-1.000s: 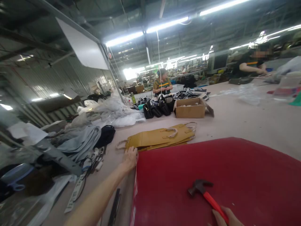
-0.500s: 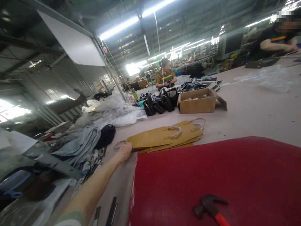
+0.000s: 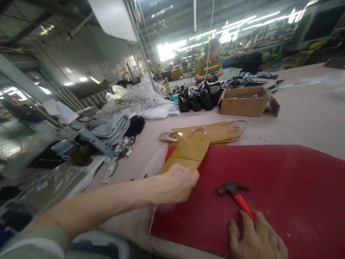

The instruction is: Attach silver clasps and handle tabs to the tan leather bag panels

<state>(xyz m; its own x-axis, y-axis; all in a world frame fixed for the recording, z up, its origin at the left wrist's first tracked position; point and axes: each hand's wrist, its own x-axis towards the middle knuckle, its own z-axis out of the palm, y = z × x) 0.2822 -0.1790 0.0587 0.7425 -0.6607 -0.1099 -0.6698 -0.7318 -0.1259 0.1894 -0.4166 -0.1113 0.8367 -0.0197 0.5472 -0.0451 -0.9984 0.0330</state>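
My left hand is closed on the near end of a mustard-yellow leather bag panel with a wrapped handle. This panel slants from the stack of similar panels onto the red board. A claw hammer with a red handle lies on the board, its dark head pointing away from me. Over the end of its handle is my right hand, low in the view, with fingers apart and reaching forward. Part of the handle's end is hidden by the fingers.
Behind the panels stand an open cardboard box and several black handbags. Clear plastic bags pile up at the left, near grey folded cloth and a power strip. A co-worker is across the table.
My left hand has drawn one yellow panel off the stack toward me and over the red board. My right hand has come into view at the hammer handle. The view has shifted.
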